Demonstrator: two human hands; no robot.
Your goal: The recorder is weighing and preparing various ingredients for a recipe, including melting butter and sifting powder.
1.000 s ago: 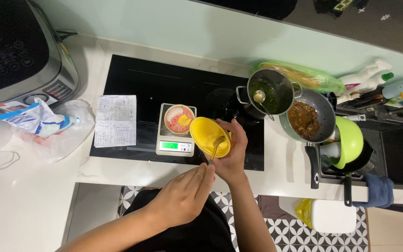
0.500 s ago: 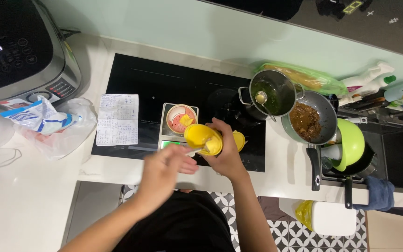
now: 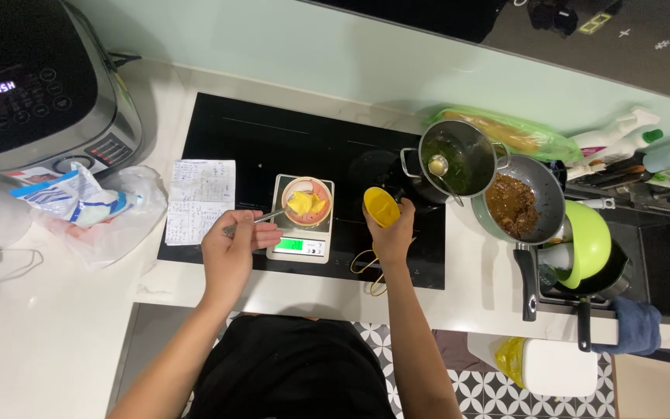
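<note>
One black cooktop (image 3: 257, 147) fills mid-frame; one kitchen scale (image 3: 301, 219) at its centre carries one small bowl (image 3: 308, 202). Left hand (image 3: 230, 252) grips a spoon (image 3: 261, 219) reaching the bowl; right hand (image 3: 391, 233) clasps one yellow cup (image 3: 380, 206).

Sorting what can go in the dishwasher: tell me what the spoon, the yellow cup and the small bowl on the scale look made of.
Spoon: thin, grey and shiny, likely metal. Yellow cup: opaque, evenly bright, probably plastic. Small bowl: pinkish, smooth rim, plastic or ceramic; unclear.
</note>
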